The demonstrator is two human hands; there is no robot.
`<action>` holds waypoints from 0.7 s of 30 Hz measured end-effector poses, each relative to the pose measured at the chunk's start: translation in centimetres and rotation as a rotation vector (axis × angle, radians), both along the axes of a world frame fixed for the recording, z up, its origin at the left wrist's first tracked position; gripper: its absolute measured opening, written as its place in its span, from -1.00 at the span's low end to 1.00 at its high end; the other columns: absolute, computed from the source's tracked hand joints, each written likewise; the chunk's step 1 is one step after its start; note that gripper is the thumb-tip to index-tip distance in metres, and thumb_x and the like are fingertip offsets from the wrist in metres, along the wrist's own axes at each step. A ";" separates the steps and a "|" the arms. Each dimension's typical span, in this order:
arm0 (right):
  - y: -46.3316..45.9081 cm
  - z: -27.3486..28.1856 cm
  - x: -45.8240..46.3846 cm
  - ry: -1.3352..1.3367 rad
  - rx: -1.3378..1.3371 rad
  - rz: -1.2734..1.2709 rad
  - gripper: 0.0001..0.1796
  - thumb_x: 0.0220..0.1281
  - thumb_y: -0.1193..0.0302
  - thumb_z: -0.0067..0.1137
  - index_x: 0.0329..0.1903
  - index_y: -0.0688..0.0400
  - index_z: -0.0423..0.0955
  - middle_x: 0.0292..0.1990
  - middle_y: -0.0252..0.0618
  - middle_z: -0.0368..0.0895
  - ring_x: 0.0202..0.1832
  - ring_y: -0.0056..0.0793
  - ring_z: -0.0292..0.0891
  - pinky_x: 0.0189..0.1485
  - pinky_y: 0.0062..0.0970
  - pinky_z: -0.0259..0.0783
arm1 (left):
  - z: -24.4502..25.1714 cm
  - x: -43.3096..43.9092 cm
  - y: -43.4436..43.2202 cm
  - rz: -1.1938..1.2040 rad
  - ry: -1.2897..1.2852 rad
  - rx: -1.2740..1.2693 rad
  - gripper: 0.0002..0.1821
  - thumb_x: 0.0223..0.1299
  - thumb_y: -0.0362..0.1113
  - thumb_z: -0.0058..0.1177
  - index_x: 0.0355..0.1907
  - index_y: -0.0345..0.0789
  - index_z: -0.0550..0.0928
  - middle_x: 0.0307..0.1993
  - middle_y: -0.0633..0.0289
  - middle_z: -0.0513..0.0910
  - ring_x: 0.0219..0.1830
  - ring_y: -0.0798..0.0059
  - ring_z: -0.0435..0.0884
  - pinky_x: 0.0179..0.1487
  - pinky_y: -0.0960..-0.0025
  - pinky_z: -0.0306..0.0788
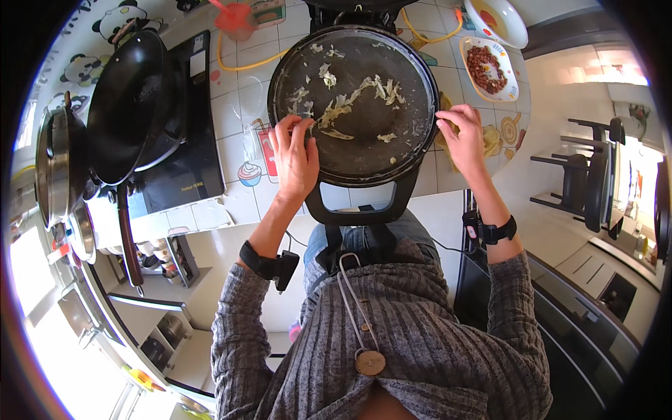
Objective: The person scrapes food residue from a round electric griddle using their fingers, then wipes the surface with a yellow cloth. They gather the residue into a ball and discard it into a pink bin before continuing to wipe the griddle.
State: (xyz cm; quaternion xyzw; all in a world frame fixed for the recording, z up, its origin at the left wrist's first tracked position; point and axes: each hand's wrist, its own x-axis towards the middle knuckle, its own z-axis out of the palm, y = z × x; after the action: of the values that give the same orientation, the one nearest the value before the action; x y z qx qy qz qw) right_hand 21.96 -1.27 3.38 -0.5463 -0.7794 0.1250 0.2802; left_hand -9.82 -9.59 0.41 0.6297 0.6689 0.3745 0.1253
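A round electric griddle [367, 142] stands before me with its dark plate exposed and its lid [357, 4] raised at the back. Torn pale scraps of cooked batter [336, 113] lie scattered across the plate, with flaky residue around its edge. My left hand [295, 160] is over the left rim, fingers curled down beside some scraps; whether it grips any is hidden. At the right rim, my right hand [464, 137] has thumb and index finger close together. I cannot tell whether something thin is between them. The griddle's loop handle [362, 216] points toward me.
A black wok [128, 100] rests on the induction cooker [184, 173] at left. A yellow cord [252, 68] runs behind the griddle. At right are a dish of peanuts [485, 71], a white bowl [517, 31] and a yellowish cloth [446, 142]. A red cup [236, 23] stands behind.
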 end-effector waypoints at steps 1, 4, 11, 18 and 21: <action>-0.1 0.5 -0.6 -0.023 -0.032 0.028 -0.87 0.04 0.48 0.36 -0.29 0.12 0.67 -0.29 -0.28 0.53 -0.15 -0.25 0.43 -0.06 -0.31 0.35 | 0.0 0.0 0.0 0.009 0.000 -0.004 -0.60 0.02 -0.54 0.12 -0.01 -0.29 0.59 0.02 0.12 0.43 0.04 0.12 0.38 0.20 0.18 0.26; -1.2 1.5 -2.7 -0.123 -0.073 0.129 -0.85 -0.02 0.39 0.44 -0.47 0.16 0.65 -0.45 -0.34 0.52 -0.27 -0.33 0.43 -0.15 -0.35 0.29 | -0.2 0.1 0.0 0.025 0.028 -0.002 -0.64 0.02 -0.54 0.13 -0.05 -0.29 0.60 0.00 0.13 0.44 -0.01 0.16 0.40 0.17 0.20 0.28; -3.5 1.7 -7.2 -0.518 -0.162 0.279 -0.65 -0.05 0.13 0.42 -0.64 0.11 0.57 -0.50 -0.31 0.54 -0.19 -0.33 0.42 -0.01 -0.29 0.14 | -0.5 0.3 -0.2 0.015 0.032 0.059 -0.77 0.02 -0.56 0.13 -0.21 -0.33 0.64 -0.05 0.18 0.46 -0.06 0.21 0.42 0.10 0.22 0.31; -1.2 2.9 -8.4 -0.288 -0.503 0.207 -0.90 0.02 0.42 0.29 -0.42 0.18 0.62 -0.50 -0.26 0.65 -0.46 -0.42 0.58 -0.20 -0.36 0.44 | -1.1 0.2 -0.2 -0.009 0.019 0.129 -0.78 -0.01 -0.60 0.09 -0.25 -0.35 0.63 -0.09 0.15 0.46 -0.09 0.14 0.44 -0.01 0.18 0.39; 0.8 2.5 -8.4 -0.015 -0.361 0.187 -0.76 0.13 0.53 0.27 -0.10 0.22 0.60 -0.49 -0.24 0.63 -0.44 -0.60 0.53 -0.33 -0.55 0.48 | -1.2 0.0 -0.2 -0.011 0.026 0.096 -0.79 0.03 -0.57 0.11 -0.23 -0.33 0.64 -0.07 0.18 0.47 -0.08 0.18 0.44 0.03 0.20 0.37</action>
State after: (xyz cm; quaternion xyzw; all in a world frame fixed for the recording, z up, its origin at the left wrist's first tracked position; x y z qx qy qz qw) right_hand 13.60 -0.45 5.93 -0.5138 -0.7937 0.2840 0.1591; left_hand -9.80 -9.76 -0.82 0.6434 0.6484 0.3973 0.0883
